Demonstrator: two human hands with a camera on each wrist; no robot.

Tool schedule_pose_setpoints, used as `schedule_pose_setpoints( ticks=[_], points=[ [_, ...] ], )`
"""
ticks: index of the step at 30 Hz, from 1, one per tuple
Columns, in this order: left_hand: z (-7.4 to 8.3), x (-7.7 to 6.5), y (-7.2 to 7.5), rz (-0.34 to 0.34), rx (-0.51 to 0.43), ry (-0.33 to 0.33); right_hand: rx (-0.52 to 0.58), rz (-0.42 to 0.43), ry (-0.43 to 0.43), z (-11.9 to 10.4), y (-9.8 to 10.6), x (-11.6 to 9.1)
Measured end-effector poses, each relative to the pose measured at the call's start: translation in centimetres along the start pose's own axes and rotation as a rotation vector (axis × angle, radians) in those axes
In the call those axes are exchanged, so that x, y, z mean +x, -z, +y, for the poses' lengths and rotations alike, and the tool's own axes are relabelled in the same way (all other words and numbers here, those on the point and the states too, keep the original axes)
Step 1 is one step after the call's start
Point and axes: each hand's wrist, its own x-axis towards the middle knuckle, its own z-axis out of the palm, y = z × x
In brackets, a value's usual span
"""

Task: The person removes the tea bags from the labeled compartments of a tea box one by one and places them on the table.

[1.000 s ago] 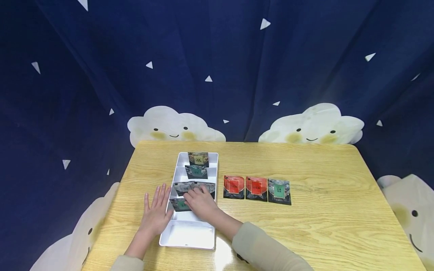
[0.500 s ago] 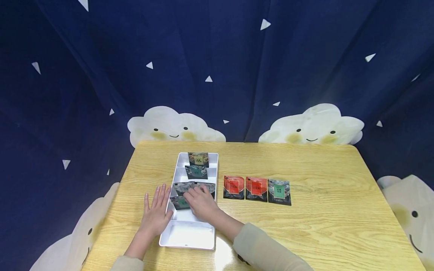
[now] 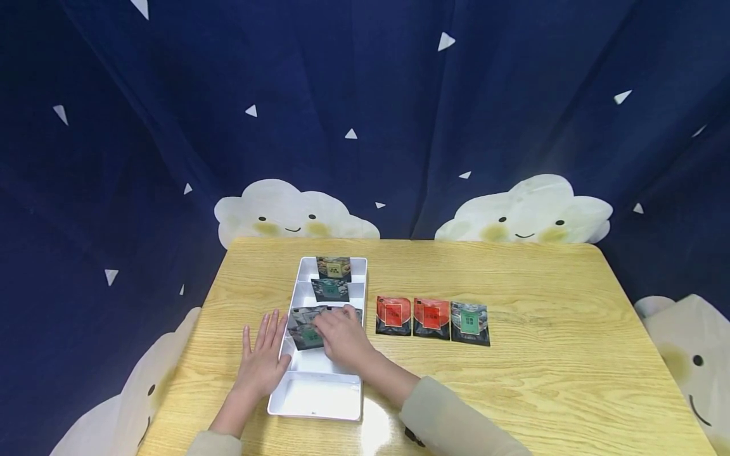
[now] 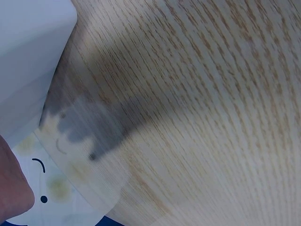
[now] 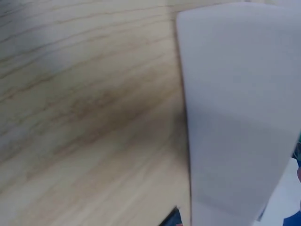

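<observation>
A light wood table (image 3: 559, 361) is doing all the carrying here, filling the bottom half of the head view, grain running all over it and its far corners rounding off. A long white tray (image 3: 315, 397) with dividers is sitting right on it, lower middle and a bit left, its long side pointing up the frame. Just right of that, around the middle, three packets are lying flat in a neat row: a red-and-black one (image 3: 393, 324), a second red-and-black one (image 3: 431, 325), then a dark one with a green label (image 3: 470, 324) on the end. A bright glare (image 3: 375, 432) is bouncing off the wood at bottom centre.
</observation>
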Motion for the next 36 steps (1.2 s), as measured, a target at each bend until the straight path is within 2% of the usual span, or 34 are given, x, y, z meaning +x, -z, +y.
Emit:
schedule_pose_setpoints(
  ticks=[7,15,24,31,36],
  points=[
    [0.2,0.0,0.1,0.003,-0.010,0.003,0.034,0.093,0.007,1.1,2.0,0.0],
    [0.2,0.0,0.1,0.007,0.006,0.002,0.106,0.184,-0.026,3.6,4.3,-0.5],
    [0.2,0.0,0.1,-0.016,0.010,0.011,0.094,0.237,-0.152,7.3,5.6,-2.6],
    [0.1,-0.1,0.1,-0.002,-0.008,0.005,0.107,0.258,-0.226,10.0,6.6,-4.6],
    [0.1,0.0,0.0,0.020,-0.013,-0.003,0.071,0.278,-0.283,12.1,7.2,-6.1]
  ],
)
